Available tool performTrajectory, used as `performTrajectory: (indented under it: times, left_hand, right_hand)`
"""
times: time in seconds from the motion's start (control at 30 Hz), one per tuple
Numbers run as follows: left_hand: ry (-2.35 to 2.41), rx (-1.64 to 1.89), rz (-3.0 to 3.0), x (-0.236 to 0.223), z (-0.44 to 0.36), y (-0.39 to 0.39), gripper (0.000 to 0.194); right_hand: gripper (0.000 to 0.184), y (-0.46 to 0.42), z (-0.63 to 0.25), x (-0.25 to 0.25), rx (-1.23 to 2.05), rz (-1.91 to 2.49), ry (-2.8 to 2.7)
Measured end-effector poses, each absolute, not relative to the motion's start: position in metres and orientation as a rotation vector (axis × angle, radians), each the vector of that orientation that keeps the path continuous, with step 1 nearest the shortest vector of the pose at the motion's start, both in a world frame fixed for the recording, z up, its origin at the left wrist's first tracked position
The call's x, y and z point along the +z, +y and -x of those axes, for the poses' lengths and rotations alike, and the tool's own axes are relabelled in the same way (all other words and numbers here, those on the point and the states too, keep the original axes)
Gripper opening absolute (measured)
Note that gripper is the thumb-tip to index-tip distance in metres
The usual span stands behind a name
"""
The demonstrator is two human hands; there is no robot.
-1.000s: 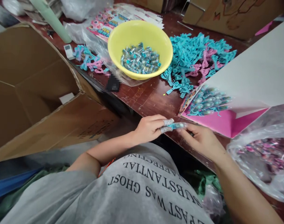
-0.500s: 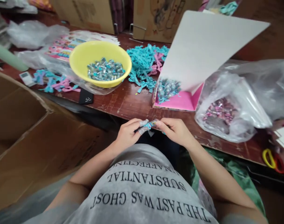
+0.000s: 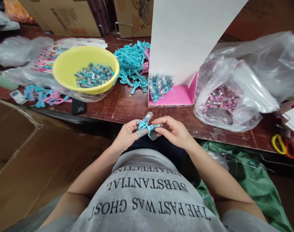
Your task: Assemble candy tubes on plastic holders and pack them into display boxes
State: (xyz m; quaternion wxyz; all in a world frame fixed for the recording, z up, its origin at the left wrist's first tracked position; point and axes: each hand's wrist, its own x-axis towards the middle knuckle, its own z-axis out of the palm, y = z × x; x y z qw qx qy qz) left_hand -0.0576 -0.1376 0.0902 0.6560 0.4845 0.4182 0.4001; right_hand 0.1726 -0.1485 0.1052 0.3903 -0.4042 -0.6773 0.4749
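Between my two hands, just off the table's front edge, is a light-blue plastic toy piece (image 3: pixel 144 124) with a transparent rounded capsule sticking up from it. My left hand (image 3: pixel 127 136) pinches the blue part, with grey tape wrapped round its thumb and a fingertip. From the other side, my right hand (image 3: pixel 175 131) grips a small transparent tube (image 3: pixel 157 126) with blue in it, pressed against the blue piece. Beyond them an open box (image 3: pixel 183 94) with a pink inside and a raised white lid holds several similar capsule pieces (image 3: pixel 161 85), packed upright at its left.
A yellow bowl (image 3: pixel 64 75) of small transparent-and-blue tubes stands left, beside a heap of blue plastic pieces (image 3: pixel 131 61). Right of the box lies a plastic bag (image 3: pixel 248 119) of pink pieces. Scissors (image 3: pixel 278 145) hang at the right edge; a large carton (image 3: pixel 52 161) stands lower left.
My view has swung, so the table's things sit farther left. The capsule now stands up plainly from the blue piece, and my right fingers have shifted on the tube.
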Motion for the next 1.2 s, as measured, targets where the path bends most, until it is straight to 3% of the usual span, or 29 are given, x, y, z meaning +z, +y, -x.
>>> performTrajectory:
  times: [0.17, 0.4, 0.53, 0.67, 0.8, 0.9, 1.03, 1.13, 1.2]
  left_hand:
    - [1.021, 0.922, -1.255, 0.079, 0.055, -0.127, 0.03]
    - [1.226, 0.819, -1.561, 0.073, 0.056, -0.108, 0.028]
    - [1.085, 0.781, -1.528, 0.077, 0.047, -0.083, 0.03]
    - [0.965, 0.715, -1.637, 0.086, 0.032, -0.066, 0.033]
    - [0.936, 0.691, -1.53, 0.09, 0.013, -0.059, 0.037]
    - [0.879, 0.701, -1.344, 0.089, 0.0, -0.055, 0.03]
    - [0.84, 0.738, -1.272, 0.088, -0.009, -0.055, 0.028]
    - [0.93, 0.79, -1.607, 0.086, -0.012, -0.059, 0.017]
    - [0.934, 0.845, -1.89, 0.082, -0.012, -0.06, 0.015]
  right_hand:
    - [0.023, -0.124, -0.176, 0.092, 1.177, 1.001, -1.808]
    - [0.042, -0.099, -0.172, 0.077, 1.558, 1.265, -1.514]
    - [0.041, -0.099, -0.192, 0.092, 1.409, 1.235, -1.575]
    - [0.027, -0.103, -0.211, 0.103, 1.226, 1.372, -1.633]
    - [0.041, -0.101, -0.227, 0.103, 1.278, 1.344, -1.513]
    - [0.074, -0.095, -0.245, 0.107, 1.384, 1.191, -1.449]
    - [0.067, -0.085, -0.264, 0.115, 1.464, 1.056, -1.296]
    - [0.069, -0.081, -0.262, 0.12, 1.43, 1.12, -1.508]
    - [0.054, -0.079, -0.26, 0.126, 1.287, 1.202, -1.739]
